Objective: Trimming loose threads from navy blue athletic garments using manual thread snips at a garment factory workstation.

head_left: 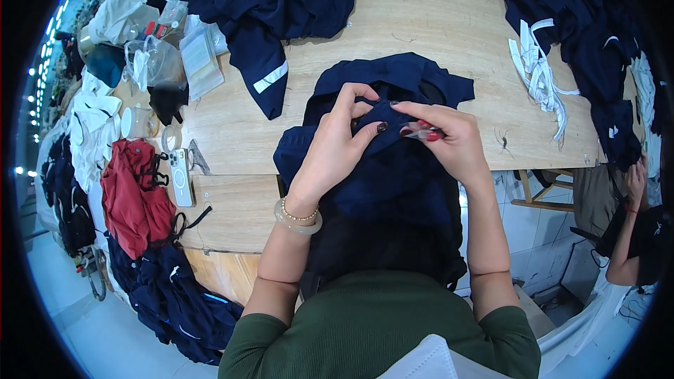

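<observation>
A navy blue garment (pixel 393 175) lies bunched over the table's near edge and across my lap. My left hand (pixel 342 139), with a beaded bracelet and a pale bangle at its wrist, is closed on the cloth, thumb and fingers pinching a fold. Close by on the right, my right hand (pixel 449 137) grips small thread snips (pixel 423 131) with red and metallic parts. Its thumb and forefinger meet at the same fold; whether they also pinch the cloth I cannot tell.
More navy garments (pixel 302 0) are heaped at the far side. White strips (pixel 537 77) lie to the right. On the left are a phone (pixel 180 177), glasses (pixel 199 158), a red drawstring bag (pixel 137 193) and clear plastic packets (pixel 202 60). Another person's hand (pixel 636 182) touches navy cloth at far right.
</observation>
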Demonstrator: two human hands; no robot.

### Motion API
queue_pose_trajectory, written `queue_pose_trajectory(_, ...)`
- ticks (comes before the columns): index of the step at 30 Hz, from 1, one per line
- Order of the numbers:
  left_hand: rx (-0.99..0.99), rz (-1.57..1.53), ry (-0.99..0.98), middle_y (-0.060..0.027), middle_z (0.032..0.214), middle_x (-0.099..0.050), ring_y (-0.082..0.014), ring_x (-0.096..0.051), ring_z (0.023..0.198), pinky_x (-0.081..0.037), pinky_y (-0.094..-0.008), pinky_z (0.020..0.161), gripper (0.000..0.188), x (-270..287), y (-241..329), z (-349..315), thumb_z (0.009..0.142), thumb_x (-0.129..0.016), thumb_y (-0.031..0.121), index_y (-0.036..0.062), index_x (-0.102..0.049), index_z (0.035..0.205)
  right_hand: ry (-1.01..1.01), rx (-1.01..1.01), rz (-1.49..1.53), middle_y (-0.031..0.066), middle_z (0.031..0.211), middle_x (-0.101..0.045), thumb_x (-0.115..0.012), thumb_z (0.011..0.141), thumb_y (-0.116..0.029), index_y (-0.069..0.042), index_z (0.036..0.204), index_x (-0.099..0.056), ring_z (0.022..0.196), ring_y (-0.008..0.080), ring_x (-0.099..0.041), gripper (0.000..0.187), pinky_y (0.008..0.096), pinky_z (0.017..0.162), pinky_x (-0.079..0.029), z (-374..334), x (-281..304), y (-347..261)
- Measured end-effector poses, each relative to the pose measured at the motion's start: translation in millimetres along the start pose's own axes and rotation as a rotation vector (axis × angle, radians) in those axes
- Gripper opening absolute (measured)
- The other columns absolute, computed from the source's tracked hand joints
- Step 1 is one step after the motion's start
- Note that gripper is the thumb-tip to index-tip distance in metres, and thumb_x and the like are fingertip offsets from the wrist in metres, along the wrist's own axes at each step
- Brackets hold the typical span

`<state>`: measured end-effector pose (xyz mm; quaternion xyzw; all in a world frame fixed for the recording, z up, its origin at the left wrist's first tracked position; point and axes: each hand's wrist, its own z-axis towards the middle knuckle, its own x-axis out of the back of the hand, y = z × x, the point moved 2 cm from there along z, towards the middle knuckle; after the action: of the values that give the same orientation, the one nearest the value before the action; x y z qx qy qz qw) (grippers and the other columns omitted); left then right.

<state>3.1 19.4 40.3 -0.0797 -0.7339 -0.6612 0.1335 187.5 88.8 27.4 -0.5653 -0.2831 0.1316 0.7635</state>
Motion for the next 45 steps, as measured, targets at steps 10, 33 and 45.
queue_pose_trajectory(10, 0.035, -0.015, -0.040, -0.0057, 0.090, -0.070, -0.0091, -0.060, 0.083, -0.047, -0.0218, 0.078, 0.028, 2.7, -8.4, -0.9, 0.091, -0.063, -0.002, 0.0042, -0.051, 0.115, -0.059, -0.089, -0.129, 0.0083, 0.078, -0.068, -0.068, 0.078, 0.004, -0.001, 0.094, -0.068, 0.069, 0.0138, -0.063, 0.017, 0.0246, 0.064, -0.049, -6.8, 6.1, 9.2)
queue_pose_trajectory(33, -0.242, 0.041, 0.193, -0.0075, 0.086, -0.070, -0.0171, -0.068, 0.081, -0.053, -0.0256, 0.073, 0.004, 0.4, -1.7, -3.0, 0.090, -0.064, 0.001, -0.0006, -0.067, 0.092, 0.105, -0.253, 0.208, 0.0025, 0.085, -0.063, -0.064, 0.096, -0.023, -0.004, 0.100, -0.059, 0.082, 0.0075, -0.058, 0.020, 0.0204, 0.076, -0.044, 9.5, 40.2, -24.8)
queue_pose_trajectory(45, -0.261, 0.017, 0.218, -0.0091, 0.086, -0.070, -0.0171, -0.069, 0.079, -0.053, -0.0248, 0.071, 0.006, -3.6, -3.2, -1.9, 0.094, -0.058, 0.001, -0.0008, -0.064, 0.094, 0.033, 0.035, -0.332, 0.0047, 0.079, -0.063, -0.076, 0.076, -0.011, -0.002, 0.085, -0.069, 0.077, 0.0199, -0.052, 0.015, 0.0312, 0.069, -0.043, 10.2, 30.9, -19.3)
